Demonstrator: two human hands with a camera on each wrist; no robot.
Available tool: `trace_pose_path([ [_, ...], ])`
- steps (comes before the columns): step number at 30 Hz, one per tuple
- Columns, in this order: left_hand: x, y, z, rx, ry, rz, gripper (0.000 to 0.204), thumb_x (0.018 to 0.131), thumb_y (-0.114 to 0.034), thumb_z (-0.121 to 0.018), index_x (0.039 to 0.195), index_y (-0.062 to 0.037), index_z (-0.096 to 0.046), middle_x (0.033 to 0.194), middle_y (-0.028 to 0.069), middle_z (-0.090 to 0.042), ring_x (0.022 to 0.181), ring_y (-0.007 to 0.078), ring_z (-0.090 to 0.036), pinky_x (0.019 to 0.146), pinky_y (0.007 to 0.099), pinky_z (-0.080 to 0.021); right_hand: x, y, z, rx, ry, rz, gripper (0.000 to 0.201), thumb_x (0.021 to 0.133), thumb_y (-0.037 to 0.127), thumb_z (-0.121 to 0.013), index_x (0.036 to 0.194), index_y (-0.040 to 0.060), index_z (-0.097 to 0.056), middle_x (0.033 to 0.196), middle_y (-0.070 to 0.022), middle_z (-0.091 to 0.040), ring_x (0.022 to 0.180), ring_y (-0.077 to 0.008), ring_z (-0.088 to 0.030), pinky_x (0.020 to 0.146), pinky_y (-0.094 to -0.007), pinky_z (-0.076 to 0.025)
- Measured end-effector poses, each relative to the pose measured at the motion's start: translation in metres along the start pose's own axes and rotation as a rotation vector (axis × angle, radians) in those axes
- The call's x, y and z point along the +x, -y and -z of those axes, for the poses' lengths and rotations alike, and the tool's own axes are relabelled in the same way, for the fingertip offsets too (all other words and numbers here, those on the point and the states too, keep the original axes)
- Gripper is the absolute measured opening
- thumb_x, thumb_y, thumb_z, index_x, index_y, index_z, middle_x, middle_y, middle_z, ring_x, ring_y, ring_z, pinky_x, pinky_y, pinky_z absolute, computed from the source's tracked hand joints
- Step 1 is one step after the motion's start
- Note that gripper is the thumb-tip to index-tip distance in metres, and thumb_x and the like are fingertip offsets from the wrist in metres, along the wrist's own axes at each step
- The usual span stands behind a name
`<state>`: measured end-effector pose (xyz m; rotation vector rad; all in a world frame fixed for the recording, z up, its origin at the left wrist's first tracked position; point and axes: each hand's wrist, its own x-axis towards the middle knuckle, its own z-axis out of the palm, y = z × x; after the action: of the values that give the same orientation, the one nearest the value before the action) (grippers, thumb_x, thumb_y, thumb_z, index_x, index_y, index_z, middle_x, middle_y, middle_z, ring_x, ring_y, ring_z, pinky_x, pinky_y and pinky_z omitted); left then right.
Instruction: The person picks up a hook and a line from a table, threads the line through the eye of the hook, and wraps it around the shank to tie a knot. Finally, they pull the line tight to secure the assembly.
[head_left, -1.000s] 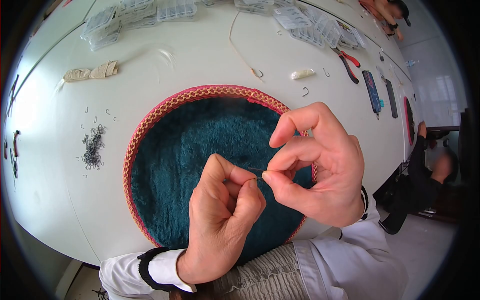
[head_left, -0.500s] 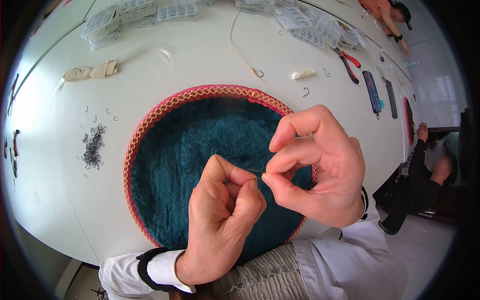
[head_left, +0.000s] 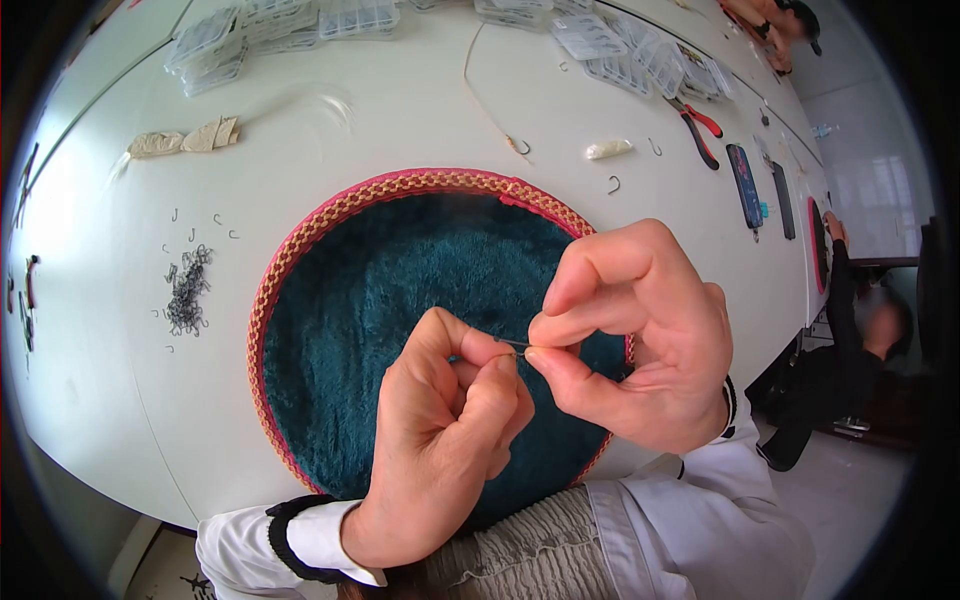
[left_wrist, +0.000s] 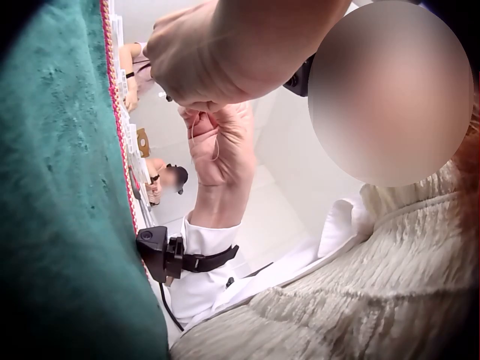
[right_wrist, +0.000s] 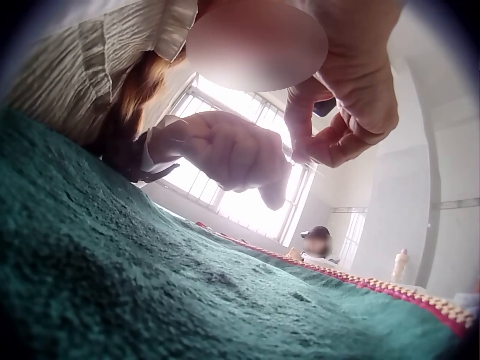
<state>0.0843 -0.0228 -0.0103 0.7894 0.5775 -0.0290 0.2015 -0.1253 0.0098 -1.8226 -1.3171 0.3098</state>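
Over the round teal plush mat (head_left: 400,270), both hands meet with their fingertips close together. My left hand (head_left: 440,430) pinches a small fish hook between thumb and bent index finger; only a thin dark bit of its shank (head_left: 511,342) shows, the rest hidden by the fingers. Thumb and index finger of my right hand (head_left: 655,350) pinch a fine line beside it, the other fingers curved above. In the left wrist view a thin pale loop of line (left_wrist: 217,146) hangs in front of the right palm.
A braided red and tan rim (head_left: 270,290) edges the mat. Left lies a pile of dark hooks (head_left: 187,295); beyond are a wrapped fibre bundle (head_left: 185,140), a corded hook (head_left: 520,147), a white roll (head_left: 609,149), red-handled pliers (head_left: 700,135) and clear boxes (head_left: 360,18). Other people sit farther off.
My right hand has lowered slightly and its fingers have shifted against the thumb. The left hand has barely moved, still pinching. People in the background have moved their arms.
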Motion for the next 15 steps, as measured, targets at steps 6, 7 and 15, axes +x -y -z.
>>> trace_pose_path([
  [6, 0.0013, -0.0014, 0.0017, -0.062, -0.008, 0.041, 0.007, 0.091, -0.009, -0.043, 0.089, -0.0069, -0.037, 0.059, 0.0000, -0.044, 0.044, 0.0008, -0.029, 0.037, 0.0173, -0.020, -0.0001, 0.0012, 0.0010, 0.002, 0.005, 0.000, 0.033, 0.063, -0.008, -0.065, 0.091, -0.0027, -0.048, 0.069, -0.0044, -0.062, 0.061, -0.0070, -0.055, 0.058, -0.0197, -0.045],
  [7, 0.0019, -0.0016, 0.0026, -0.095, -0.005, 0.055, 0.008, 0.091, -0.008, -0.043, 0.090, -0.0033, -0.036, 0.060, 0.0022, -0.047, 0.044, 0.0009, -0.032, 0.037, 0.0174, -0.025, -0.0001, 0.0017, 0.0014, -0.006, 0.003, -0.004, 0.033, 0.062, -0.009, -0.065, 0.091, -0.0027, -0.048, 0.069, -0.0043, -0.061, 0.060, -0.0069, -0.054, 0.059, -0.0196, -0.044],
  [15, -0.0010, 0.0011, -0.0001, -0.042, 0.005, -0.005, 0.009, 0.091, -0.007, -0.043, 0.089, -0.0023, -0.036, 0.059, 0.0015, -0.046, 0.044, 0.0009, -0.032, 0.038, 0.0176, -0.025, -0.0007, 0.0034, 0.0023, 0.060, 0.019, -0.064, 0.033, 0.062, -0.009, -0.063, 0.089, -0.0013, -0.047, 0.067, -0.0035, -0.061, 0.061, -0.0060, -0.053, 0.060, -0.0190, -0.042],
])
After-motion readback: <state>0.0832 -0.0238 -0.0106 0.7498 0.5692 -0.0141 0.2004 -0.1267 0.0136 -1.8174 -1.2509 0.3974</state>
